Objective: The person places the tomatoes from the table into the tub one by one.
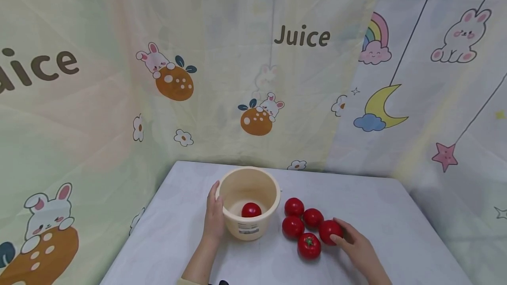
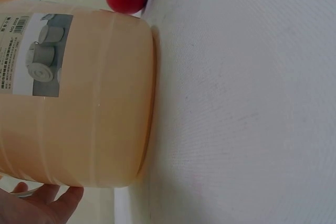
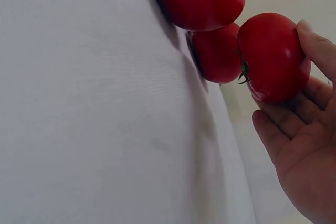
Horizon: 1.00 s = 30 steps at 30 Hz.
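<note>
A cream plastic bucket (image 1: 248, 230) stands upright on the table with a red tomato (image 1: 251, 210) inside. My left hand (image 1: 214, 214) rests against its left side, fingertips touching the outer wall; in the left wrist view those fingers (image 2: 68, 203) show at the lower edge. To the right of the bucket, my right hand (image 1: 358, 247) holds a tomato (image 1: 330, 232) between thumb and fingers. In the right wrist view this held tomato (image 3: 275, 59) is off the table, its green stem end turned towards the tabletop. Several other tomatoes (image 1: 293, 227) sit close together beside it.
A white cloth covers the table (image 1: 368, 201). One tomato (image 1: 309, 246) in the group has its green stem facing up. The bucket's front bears a printed label (image 1: 248, 228). Patterned curtains (image 1: 214, 135) hang behind and at both sides of the table.
</note>
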### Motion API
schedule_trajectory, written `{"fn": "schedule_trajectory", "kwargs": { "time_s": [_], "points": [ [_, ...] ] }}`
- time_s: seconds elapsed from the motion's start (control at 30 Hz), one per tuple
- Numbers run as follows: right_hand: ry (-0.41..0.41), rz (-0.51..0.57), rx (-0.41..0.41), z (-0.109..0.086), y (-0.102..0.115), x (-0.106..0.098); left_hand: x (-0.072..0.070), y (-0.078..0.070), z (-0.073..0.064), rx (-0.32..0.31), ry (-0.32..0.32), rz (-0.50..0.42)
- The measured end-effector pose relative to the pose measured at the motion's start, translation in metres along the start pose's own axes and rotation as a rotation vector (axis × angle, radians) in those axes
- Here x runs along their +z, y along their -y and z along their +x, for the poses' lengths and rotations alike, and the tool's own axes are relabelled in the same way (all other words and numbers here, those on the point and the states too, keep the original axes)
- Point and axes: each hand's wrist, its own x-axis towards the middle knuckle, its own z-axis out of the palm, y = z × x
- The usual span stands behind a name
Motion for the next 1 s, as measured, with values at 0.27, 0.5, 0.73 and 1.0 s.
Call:
{"fn": "schedule_trajectory", "kwargs": {
  "time_s": [0.27,0.5,0.73,1.0],
  "points": [
    [-0.009,0.006,-0.023,-0.001,0.010,-0.011,-0.001,0.000,0.001,-0.016,0.020,-0.021],
    [-0.010,0.032,-0.050,-0.001,0.021,-0.021,-0.002,-0.009,-0.003,-0.013,0.017,-0.009],
    [-0.002,0.039,-0.089,-0.001,0.030,-0.032,-0.001,-0.001,-0.001,0.008,0.000,-0.007],
    [-0.005,0.033,-0.126,-0.001,0.043,-0.041,0.000,-0.001,0.000,0.010,0.003,-0.002]
  ]
}}
